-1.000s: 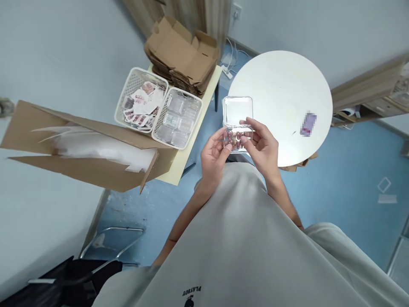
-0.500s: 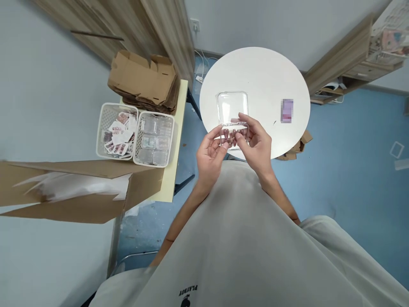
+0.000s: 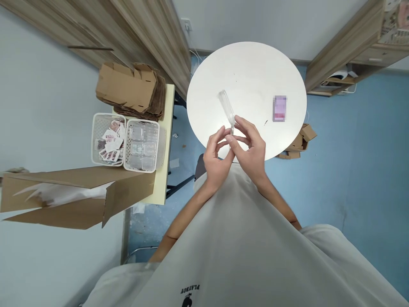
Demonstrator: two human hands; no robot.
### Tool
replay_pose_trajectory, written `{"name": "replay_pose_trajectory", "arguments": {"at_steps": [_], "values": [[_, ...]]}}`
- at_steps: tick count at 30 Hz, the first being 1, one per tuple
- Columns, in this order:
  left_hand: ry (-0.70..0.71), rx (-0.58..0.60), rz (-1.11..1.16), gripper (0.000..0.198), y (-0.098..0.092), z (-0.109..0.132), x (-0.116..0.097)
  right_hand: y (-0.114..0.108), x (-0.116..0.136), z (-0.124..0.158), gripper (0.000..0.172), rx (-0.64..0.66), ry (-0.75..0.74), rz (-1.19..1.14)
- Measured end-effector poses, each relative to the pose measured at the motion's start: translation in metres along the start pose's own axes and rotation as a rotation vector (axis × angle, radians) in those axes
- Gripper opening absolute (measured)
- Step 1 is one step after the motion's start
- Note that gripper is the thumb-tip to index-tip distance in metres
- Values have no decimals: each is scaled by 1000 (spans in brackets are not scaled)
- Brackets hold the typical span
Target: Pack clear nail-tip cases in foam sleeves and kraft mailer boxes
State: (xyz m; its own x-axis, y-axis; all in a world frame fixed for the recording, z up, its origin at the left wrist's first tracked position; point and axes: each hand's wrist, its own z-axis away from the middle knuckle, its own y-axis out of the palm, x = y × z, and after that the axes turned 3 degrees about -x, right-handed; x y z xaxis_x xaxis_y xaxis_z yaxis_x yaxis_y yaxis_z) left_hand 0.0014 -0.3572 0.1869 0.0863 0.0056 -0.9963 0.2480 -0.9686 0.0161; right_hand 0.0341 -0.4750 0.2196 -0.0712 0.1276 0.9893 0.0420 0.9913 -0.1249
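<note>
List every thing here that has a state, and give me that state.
Clear hinged case: lid open, seen edge-on; contents hidden
Left hand: gripping the case
Right hand: gripping the case
Large cardboard box: open, white material inside
Left white basket: loosely heaped with cards
Right white basket: holding rows of clear cases
Cardboard stack: piled on the side table
Purple item: lying on the round table, pixelated

One head-worn camera looked forward and steeply down from above the wearer's grey shirt (image 3: 223, 238), which filled the near, lower middle. The left hand (image 3: 217, 166) and right hand (image 3: 252, 157) lay close to mid-view. Its wide reach took in the round white table (image 3: 252, 72) beyond and blue floor (image 3: 345, 170) on either side.
</note>
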Motion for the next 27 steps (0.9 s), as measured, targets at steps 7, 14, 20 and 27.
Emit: {"name": "replay_pose_trajectory", "arguments": {"at_steps": [7,14,20,27], "values": [[-75,-6,-82,68,-4,-7,0,-21,-33,-27,58,-6,213,-257],[-461,147,282,75,-19,-15,8,-23,-41,-33,60,40,316,-329],[-415,81,294,69,-19,-13,8,-24,-42,-31,69,20,203,-193],[-297,43,227,69,-25,-15,3,-25,-34,-22,65,45,85,-87]]}}
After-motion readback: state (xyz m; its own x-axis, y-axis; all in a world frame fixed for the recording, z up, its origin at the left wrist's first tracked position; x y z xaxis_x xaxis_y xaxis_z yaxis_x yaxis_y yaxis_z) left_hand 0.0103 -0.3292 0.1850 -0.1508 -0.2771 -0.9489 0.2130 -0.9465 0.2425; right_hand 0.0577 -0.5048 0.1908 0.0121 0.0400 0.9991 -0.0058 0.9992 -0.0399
